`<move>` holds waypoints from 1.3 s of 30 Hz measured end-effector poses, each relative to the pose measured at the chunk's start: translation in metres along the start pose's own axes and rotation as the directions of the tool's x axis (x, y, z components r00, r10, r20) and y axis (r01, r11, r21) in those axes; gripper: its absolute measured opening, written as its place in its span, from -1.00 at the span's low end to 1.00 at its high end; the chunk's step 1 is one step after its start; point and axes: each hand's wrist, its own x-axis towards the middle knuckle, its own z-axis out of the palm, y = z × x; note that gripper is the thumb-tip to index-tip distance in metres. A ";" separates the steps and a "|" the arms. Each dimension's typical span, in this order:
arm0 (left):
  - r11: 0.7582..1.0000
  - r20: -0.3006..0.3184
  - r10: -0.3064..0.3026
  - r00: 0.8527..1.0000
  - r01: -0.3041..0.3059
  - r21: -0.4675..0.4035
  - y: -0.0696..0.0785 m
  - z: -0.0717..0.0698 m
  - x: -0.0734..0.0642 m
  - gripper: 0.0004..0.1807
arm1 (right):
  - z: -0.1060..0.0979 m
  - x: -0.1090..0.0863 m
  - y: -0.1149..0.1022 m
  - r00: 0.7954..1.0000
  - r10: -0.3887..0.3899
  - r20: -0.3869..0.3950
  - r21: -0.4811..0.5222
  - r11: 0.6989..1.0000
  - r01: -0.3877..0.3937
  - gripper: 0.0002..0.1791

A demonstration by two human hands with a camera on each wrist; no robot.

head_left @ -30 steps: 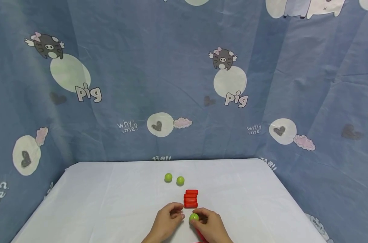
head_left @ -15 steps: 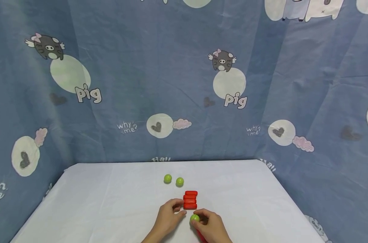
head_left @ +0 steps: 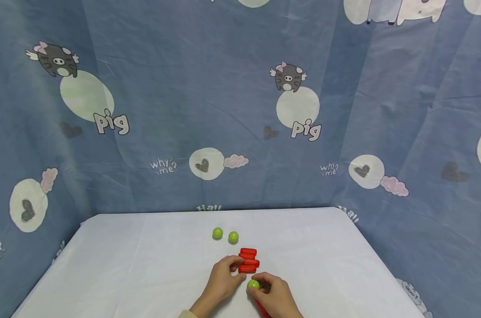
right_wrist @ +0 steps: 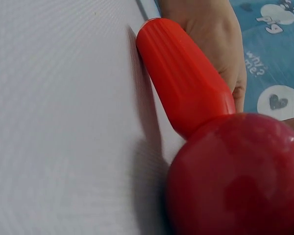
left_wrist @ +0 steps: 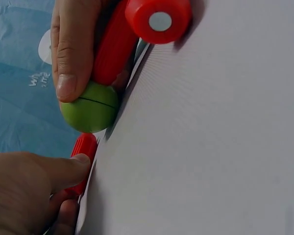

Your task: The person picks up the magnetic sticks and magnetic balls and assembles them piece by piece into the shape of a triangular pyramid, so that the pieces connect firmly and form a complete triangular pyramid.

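Green ball [head_left: 253, 285] sits at the near side of the white table [head_left: 145, 256], just nearer than the row of red sticks [head_left: 248, 251]. The right hand [head_left: 277, 293] pinches it at one end of a red rod [left_wrist: 110, 51]; whether they are joined is hard to tell. The left hand [head_left: 222, 278] pinches one ribbed stick [left_wrist: 85, 147]. The ball looks stiff, light and smooth, likely to roll or slip; thumb and fingertip across its middle should hold it best.

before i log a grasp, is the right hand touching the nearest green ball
Touching: the left wrist view shows the right hand with a fingertip against the green ball, no gap.
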 end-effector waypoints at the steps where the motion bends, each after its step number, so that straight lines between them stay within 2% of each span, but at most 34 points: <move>1: 1.000 0.009 0.003 1.000 -0.003 0.001 0.000 0.000 0.001 -0.63 | 0.000 0.000 0.000 1.000 0.000 0.000 -0.001 1.000 0.000 -0.65; 11: 1.000 0.048 0.003 0.999 -0.003 0.006 -0.001 0.000 0.005 -0.65 | 0.000 0.003 0.002 1.000 0.004 0.017 0.002 1.000 -0.004 -0.65; 17: 1.000 0.065 -0.021 0.998 0.020 0.020 0.000 0.000 0.007 -0.74 | -0.001 0.002 0.002 1.000 -0.002 0.018 -0.002 1.000 0.002 -0.65; 23: 1.000 0.059 -0.024 0.998 0.023 0.009 -0.002 -0.001 0.005 -0.78 | -0.001 0.003 0.001 1.000 0.010 0.019 0.001 1.000 -0.010 -0.65; 31: 0.996 0.076 -0.077 0.994 0.079 -0.030 -0.005 -0.004 0.000 -0.78 | 0.000 0.005 0.001 0.998 0.044 0.035 0.014 0.999 -0.044 -0.66; 39: 0.990 0.100 -0.130 0.987 0.135 -0.047 -0.007 -0.017 -0.010 -0.81 | -0.001 0.004 0.001 0.999 0.028 0.020 0.018 0.999 -0.028 -0.66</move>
